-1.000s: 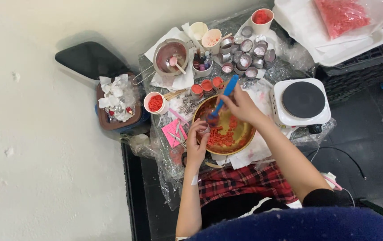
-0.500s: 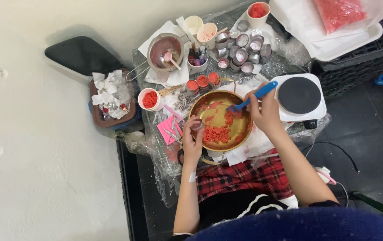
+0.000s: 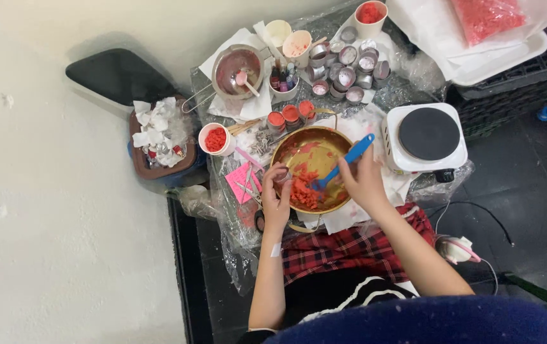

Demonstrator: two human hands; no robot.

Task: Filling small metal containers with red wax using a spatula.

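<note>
A low table wrapped in crinkled clear plastic stands against a pale wall, with dark floor to the right. At its right end sits a white single-burner hot plate with a round black top; beyond that a white tray carries a bag of red flakes. In the middle of the table is a gold-coloured bowl holding a heap of red wax chunks on its near-left side. The right hand is closed around the handle of a blue spatula, whose tip is down among the chunks. The left hand is curled over the bowl's left rim, fingertips pinched on a small container I cannot make out clearly. Farther back lie a steel saucepan with a pink spoon, a cluster of small round tins, and three tins filled red.
</note>
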